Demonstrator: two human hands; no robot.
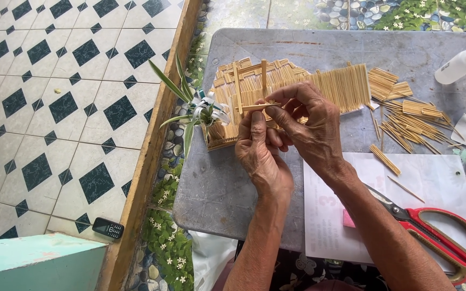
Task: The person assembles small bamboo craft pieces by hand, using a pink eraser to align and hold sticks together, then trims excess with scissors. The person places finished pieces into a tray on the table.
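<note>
You held a short flat stick (259,106) between both hands over the middle of the tabletop (227,183). Your left hand (261,153) had its grip closed on the stick from below, thumb and fingertips pinched on it. Your right hand (308,126) came over from the right, its grip clamped on the same stick from above. The stick lay roughly level, its free end pointing left.

Just behind your hands, toward the far edge of the tabletop, lay a panel of sticks (297,83) set side by side, with a few cross pieces standing on it. A small plant (192,105) with long green leaves leaned at the left edge, touching the panel. Loose sticks (405,121) lay scattered toward the right side. A sheet of white paper (432,178) rested at the near right corner, with red-handled scissors (438,231) on it. A white squeeze bottle (462,63) lay near the far right corner.
</note>
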